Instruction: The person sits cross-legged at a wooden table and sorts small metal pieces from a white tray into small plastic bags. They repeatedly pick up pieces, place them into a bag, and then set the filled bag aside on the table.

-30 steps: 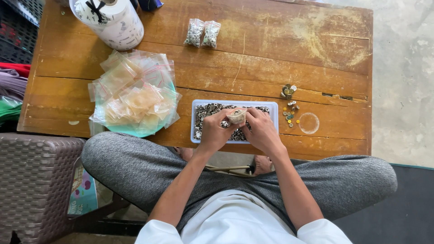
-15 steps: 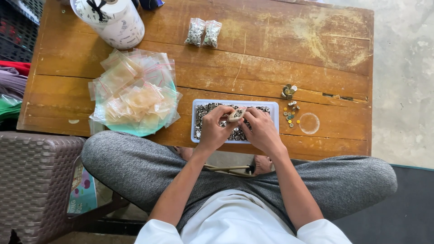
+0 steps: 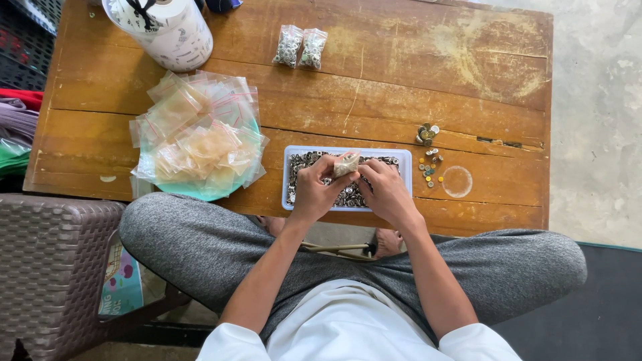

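My left hand (image 3: 315,188) and my right hand (image 3: 384,191) meet over a shallow white tray (image 3: 406,160) filled with small metal rings. Together they pinch a small clear plastic bag (image 3: 346,164) with some of those parts inside, held just above the tray. The left fingers grip the bag's left edge, the right fingers its right edge. The tray sits at the near edge of a worn wooden table (image 3: 401,73).
A heap of empty clear bags (image 3: 197,137) lies on a green plate at the left. Two filled bags (image 3: 300,47) rest at the far side, beside a white roll (image 3: 164,30). Loose metal parts (image 3: 429,154) and a clear ring (image 3: 457,181) lie right of the tray. A wicker stool (image 3: 47,267) stands lower left.
Both hands have stayed over the tray. The small bag has shifted slightly in the fingers and now stands a little higher and more upright.
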